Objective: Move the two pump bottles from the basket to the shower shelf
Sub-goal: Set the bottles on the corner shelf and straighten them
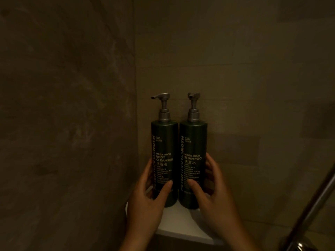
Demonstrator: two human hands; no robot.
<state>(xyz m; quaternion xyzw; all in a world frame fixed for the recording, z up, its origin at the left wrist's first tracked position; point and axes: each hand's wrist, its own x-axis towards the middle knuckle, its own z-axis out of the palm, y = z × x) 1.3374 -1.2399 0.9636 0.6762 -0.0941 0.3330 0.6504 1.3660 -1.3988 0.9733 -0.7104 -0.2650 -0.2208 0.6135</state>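
Both tall dark-green pump bottles, body cleanser (pixel 164 160) and shampoo (pixel 193 160), stand side by side on the white corner shower shelf (pixel 181 225). Your left hand (pixel 146 196) and right hand (pixel 213 194) each wrap one. Placement looks finished; next, release gently.

Dim, warm brownish light throughout, tiled walls (pixel 72 105) murky and soft with blur, white shelf (pixel 177 223) the brightest patch, label text on the bottles (pixel 164 160) legible though slightly smeared, corners darker — wide-angle bending at the edges.
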